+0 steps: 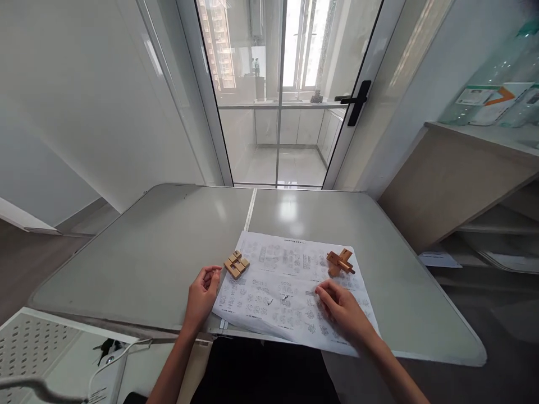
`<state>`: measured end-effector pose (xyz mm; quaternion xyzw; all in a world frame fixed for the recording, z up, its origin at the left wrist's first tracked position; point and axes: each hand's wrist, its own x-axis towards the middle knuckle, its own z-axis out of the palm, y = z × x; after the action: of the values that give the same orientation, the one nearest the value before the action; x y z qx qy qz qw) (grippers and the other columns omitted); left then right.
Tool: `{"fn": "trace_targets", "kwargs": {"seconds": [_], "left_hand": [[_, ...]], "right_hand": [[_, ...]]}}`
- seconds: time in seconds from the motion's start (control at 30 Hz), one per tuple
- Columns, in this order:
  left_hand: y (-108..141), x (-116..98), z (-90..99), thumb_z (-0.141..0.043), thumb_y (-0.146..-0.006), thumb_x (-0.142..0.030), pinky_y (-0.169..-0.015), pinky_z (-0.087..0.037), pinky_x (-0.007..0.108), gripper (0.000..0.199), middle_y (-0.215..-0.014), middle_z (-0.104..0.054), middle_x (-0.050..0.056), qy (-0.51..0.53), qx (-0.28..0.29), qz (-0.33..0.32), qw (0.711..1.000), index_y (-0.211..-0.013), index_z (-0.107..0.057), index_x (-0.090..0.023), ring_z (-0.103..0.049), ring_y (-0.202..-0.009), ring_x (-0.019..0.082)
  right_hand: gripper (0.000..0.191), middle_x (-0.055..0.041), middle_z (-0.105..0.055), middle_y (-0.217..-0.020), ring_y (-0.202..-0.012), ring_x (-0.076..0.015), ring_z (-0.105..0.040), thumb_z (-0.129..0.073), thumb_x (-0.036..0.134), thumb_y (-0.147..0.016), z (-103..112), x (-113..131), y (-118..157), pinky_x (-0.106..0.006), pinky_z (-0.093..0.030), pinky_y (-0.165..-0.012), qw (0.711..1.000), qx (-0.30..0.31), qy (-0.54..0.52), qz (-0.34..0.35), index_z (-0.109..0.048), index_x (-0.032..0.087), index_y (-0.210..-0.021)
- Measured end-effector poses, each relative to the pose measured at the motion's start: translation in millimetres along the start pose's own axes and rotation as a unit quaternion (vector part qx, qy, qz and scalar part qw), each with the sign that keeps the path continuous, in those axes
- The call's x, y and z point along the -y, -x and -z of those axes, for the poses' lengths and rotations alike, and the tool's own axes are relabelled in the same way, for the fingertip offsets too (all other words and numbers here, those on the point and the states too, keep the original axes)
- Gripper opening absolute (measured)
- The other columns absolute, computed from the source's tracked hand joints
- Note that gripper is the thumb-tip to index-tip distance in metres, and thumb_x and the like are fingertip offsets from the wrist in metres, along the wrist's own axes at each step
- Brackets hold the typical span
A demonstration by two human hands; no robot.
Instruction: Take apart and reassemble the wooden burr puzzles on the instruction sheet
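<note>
A printed paper sheet (290,280) with small diagrams lies on the table. On its left edge rests a light wooden block puzzle (236,265), and near its upper right corner sits a darker wooden puzzle (341,262) of crossed pieces. My left hand (204,294) is just left of the light puzzle, fingers curled, thumb near the fingertips; whatever is in it, if anything, is hidden. My right hand (339,306) is over the sheet's lower right, below the dark puzzle, with thumb and fingers closed together and their contents too small to make out.
The grey table (168,241) has rounded corners. Beyond it stands a glass door (278,112) with a black handle (357,103). Shelving (475,174) with plastic bottles (484,95) is at the right. A perforated white rack (33,342) stands at the lower left.
</note>
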<state>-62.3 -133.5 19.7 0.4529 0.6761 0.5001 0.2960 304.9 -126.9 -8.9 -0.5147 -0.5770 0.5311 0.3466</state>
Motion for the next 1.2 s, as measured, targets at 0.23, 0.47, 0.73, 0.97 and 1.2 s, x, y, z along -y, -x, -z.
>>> {"fn": "trace_targets", "kwargs": {"seconds": [0.23, 0.47, 0.73, 0.97, 1.2], "left_hand": [[1.6, -0.7, 2.2, -0.066, -0.084, -0.06, -0.056, -0.047, 0.025, 0.044, -0.069, -0.061, 0.001, -0.031, 0.004, 0.007, 1.0, -0.098, -0.068, -0.019, -0.061, -0.065, 0.019], [0.8, -1.5, 0.3, -0.068, -0.081, -0.062, -0.059, -0.051, 0.027, 0.047, -0.075, -0.066, 0.003, -0.036, -0.017, 0.016, 0.999, -0.099, -0.069, -0.019, -0.064, -0.068, 0.02], [7.6, -10.9, 0.1, -0.065, -0.085, -0.058, -0.065, -0.051, 0.027, 0.043, -0.078, -0.066, 0.003, -0.062, -0.029, 0.021, 0.997, -0.1, -0.069, -0.019, -0.063, -0.073, 0.02], [9.0, 3.9, -2.2, -0.066, -0.087, -0.057, -0.065, -0.049, 0.026, 0.04, -0.074, -0.061, 0.0, -0.044, -0.036, -0.001, 0.998, -0.099, -0.068, -0.018, -0.06, -0.07, 0.017], [12.6, 4.5, -2.3, -0.065, -0.088, -0.055, -0.061, -0.046, 0.024, 0.038, -0.073, -0.061, -0.001, -0.061, -0.019, -0.005, 0.998, -0.101, -0.067, -0.019, -0.057, -0.065, 0.016]], "right_hand": [[0.04, 0.0002, -0.05, -0.064, -0.059, -0.0194, -0.045, -0.052, 0.06, -0.099, -9.8, -0.8, 7.2, -0.031, -0.033, -0.058, 0.994, -0.049, 0.086, 0.042, -0.064, 0.024, -0.087], [0.042, 0.0008, -0.049, -0.064, -0.058, -0.0186, -0.042, -0.049, 0.06, -0.1, -9.4, -1.8, 7.0, -0.03, -0.031, -0.056, 0.995, -0.028, 0.086, 0.035, -0.063, 0.023, -0.085], [0.045, 0.001, -0.051, -0.064, -0.058, -0.0163, -0.044, -0.049, 0.06, -0.101, -10.2, 1.3, 11.6, -0.027, -0.036, -0.055, 0.994, -0.041, 0.093, 0.039, -0.064, 0.02, -0.084], [0.045, 0.0011, -0.052, -0.063, -0.056, -0.0161, -0.045, -0.05, 0.06, -0.099, -8.2, -9.8, 10.6, -0.026, -0.038, -0.054, 0.992, -0.04, 0.112, 0.038, -0.065, 0.02, -0.085], [0.045, 0.0011, -0.052, -0.065, -0.057, -0.0166, -0.047, -0.05, 0.061, -0.099, -7.7, -15.4, 13.1, -0.026, -0.039, -0.055, 0.992, -0.044, 0.114, 0.036, -0.065, 0.021, -0.087]]}}
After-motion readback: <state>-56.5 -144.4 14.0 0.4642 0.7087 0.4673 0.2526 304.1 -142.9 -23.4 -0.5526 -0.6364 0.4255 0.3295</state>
